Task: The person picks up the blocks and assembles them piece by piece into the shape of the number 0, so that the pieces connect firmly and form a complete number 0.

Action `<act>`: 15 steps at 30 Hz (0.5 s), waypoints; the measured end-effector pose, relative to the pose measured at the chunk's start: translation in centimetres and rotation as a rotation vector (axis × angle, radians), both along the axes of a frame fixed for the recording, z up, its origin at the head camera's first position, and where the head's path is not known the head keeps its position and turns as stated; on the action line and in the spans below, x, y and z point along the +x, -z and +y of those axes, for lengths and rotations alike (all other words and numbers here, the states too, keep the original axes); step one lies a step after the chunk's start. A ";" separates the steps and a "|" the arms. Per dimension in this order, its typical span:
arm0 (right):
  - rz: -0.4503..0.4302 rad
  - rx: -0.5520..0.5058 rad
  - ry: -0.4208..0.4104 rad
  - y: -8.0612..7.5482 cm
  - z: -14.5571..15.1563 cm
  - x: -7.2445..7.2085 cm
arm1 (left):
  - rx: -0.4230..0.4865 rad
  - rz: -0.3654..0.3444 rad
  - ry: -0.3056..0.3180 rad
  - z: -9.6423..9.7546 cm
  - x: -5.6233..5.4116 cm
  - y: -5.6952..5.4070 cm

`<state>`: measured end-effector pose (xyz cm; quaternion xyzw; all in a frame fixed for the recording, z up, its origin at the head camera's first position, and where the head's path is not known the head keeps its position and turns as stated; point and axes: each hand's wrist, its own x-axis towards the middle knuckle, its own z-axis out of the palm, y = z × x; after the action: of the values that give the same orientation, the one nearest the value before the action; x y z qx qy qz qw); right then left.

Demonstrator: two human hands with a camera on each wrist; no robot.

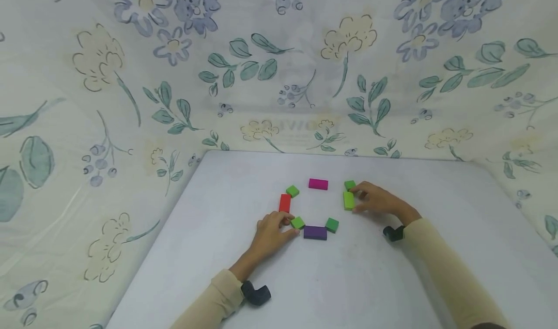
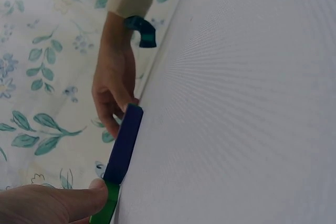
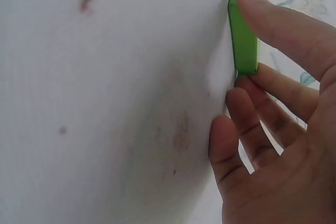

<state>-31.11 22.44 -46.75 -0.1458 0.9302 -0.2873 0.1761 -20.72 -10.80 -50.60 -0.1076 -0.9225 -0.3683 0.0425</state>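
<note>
On the white tabletop, coloured wooden blocks lie in a loose ring. My left hand [image 1: 271, 234] pinches a light green cube [image 1: 298, 223] between thumb and forefinger at the ring's near left corner. Right beside that cube lies a purple rectangular block [image 1: 315, 233], and a red block [image 1: 285, 203] is just beyond the fingers. At the ring's right side, my right hand [image 1: 378, 199] holds a lime green rectangular block [image 1: 348, 200] end to end, thumb at the near end and forefinger at the far end. A green cube [image 1: 349, 185] sits just behind it, partly hidden by fingers.
A magenta block [image 1: 318, 184] lies at the ring's far side. One green cube [image 1: 292, 191] is at the far left corner, and a darker green cube [image 1: 332, 225] touches or nearly touches the purple block. Flowered cloth [image 1: 261, 91] hangs behind the white table [image 1: 244, 179].
</note>
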 end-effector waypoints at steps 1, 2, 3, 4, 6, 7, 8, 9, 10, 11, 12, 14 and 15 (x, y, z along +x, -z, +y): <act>0.004 -0.002 0.000 0.0 0.0 0.1 | 0.000 0.001 0.001 0.0 0.0 0.0; 0.009 -0.004 -0.003 0.0 0.1 0.1 | 0.001 0.001 0.001 0.1 0.0 0.0; 0.015 -0.005 -0.004 -0.1 0.1 0.2 | 0.001 0.001 0.001 0.1 0.0 0.1; 0.020 -0.006 -0.007 -0.1 0.2 0.3 | 0.000 0.003 0.001 0.1 -0.1 0.1; 0.024 -0.007 -0.005 -0.2 0.3 0.4 | -0.002 0.010 0.002 0.1 0.0 0.0; 0.028 -0.008 -0.006 -0.1 0.3 0.4 | -0.002 0.010 0.001 0.1 0.0 0.0; 0.030 -0.012 -0.005 -0.1 0.4 0.5 | -0.004 0.010 0.001 0.1 0.0 -0.1; 0.033 -0.015 -0.003 0.0 0.4 0.5 | -0.005 0.010 0.000 0.1 0.0 -0.1; 0.038 -0.020 -0.002 0.1 0.5 0.5 | -0.005 0.010 0.000 0.1 0.1 -0.1; 0.044 -0.027 -0.001 0.2 0.6 0.5 | -0.005 0.008 -0.001 0.1 0.1 -0.2; 0.052 -0.036 0.000 0.3 0.6 0.6 | -0.005 0.008 -0.002 0.1 0.1 -0.2; 0.069 -0.057 -0.003 0.4 0.7 0.8 | -0.004 0.004 -0.003 0.1 0.2 -0.3; 0.075 -0.069 0.001 0.4 0.7 1.0 | -0.004 0.004 -0.004 0.1 0.2 -0.3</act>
<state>-30.14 23.09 -47.14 -0.1622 0.9257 -0.3137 0.1358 -20.53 -10.68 -50.30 -0.1066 -0.9233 -0.3664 0.0446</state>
